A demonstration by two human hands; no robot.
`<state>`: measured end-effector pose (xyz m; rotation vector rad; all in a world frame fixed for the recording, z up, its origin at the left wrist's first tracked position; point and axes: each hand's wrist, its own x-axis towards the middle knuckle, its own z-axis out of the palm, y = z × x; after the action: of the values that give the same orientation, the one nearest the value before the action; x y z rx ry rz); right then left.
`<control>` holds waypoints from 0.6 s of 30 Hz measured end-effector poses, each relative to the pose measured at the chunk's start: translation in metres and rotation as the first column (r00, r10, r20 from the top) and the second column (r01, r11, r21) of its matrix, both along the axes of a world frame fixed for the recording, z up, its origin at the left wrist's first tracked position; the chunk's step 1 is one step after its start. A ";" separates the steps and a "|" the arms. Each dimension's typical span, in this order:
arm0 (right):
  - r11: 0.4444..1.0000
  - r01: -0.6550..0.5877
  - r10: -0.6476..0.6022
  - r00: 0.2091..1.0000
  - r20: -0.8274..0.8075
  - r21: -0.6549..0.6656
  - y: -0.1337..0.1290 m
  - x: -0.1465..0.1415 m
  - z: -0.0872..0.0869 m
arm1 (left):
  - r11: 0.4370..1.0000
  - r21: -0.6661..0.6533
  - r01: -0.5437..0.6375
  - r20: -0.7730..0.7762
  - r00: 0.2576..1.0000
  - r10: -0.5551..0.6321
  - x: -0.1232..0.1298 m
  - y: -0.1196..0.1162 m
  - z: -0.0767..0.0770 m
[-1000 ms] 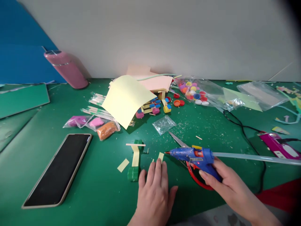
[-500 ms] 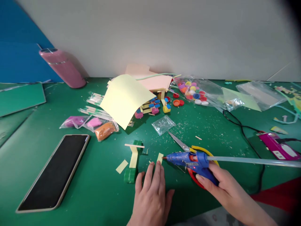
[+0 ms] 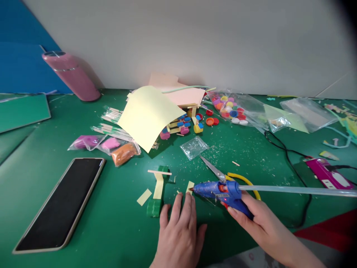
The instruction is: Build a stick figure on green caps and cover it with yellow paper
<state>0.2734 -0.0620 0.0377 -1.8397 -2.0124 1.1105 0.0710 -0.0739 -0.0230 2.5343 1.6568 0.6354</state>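
Observation:
My right hand (image 3: 259, 219) is wrapped round the grip of a blue hot glue gun (image 3: 216, 190), a long clear glue stick (image 3: 290, 190) reaching out of its back. The nozzle is over a small pale-yellow paper strip (image 3: 190, 185). Flat on the table, my left hand (image 3: 180, 230) presses the lower end of that strip under outstretched fingertips. Just left of it are two green bottle caps (image 3: 154, 208) joined by a folded yellow paper strip (image 3: 158, 186), with a thin wooden stick (image 3: 160, 172) across the far end. Another loose paper strip (image 3: 144, 197) lies beside them.
Scissors (image 3: 213, 168) lie partly under the glue gun. A phone (image 3: 60, 206) rests at left, below bagged clay (image 3: 124, 154). Yellow paper (image 3: 149, 113), coloured caps (image 3: 231, 108) and a pink tumbler (image 3: 74, 76) stand further back. A black cord runs to a magenta power strip (image 3: 329, 173).
My right hand has moved the glue gun slightly left, bringing the nozzle further over the paper strip. My left hand stays in place. The view has shifted a little.

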 end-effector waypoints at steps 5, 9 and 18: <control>1.000 0.000 0.000 1.000 -0.020 0.011 0.001 -0.002 0.002 | 0.998 0.049 0.044 -0.093 0.995 -0.040 -0.006 0.002 0.000; 1.000 0.006 -0.005 1.000 -0.031 0.024 0.002 -0.003 0.003 | 0.997 0.081 0.021 -0.145 0.989 -0.009 -0.009 0.003 -0.001; 1.000 0.007 -0.006 0.999 -0.042 0.008 0.002 -0.001 0.000 | 0.999 0.032 -0.018 -0.149 0.989 0.022 -0.008 0.004 0.001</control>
<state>0.2721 -0.0601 0.0381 -1.8026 -1.9834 1.1279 0.0625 -0.0700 -0.0215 2.6505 1.7329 0.4864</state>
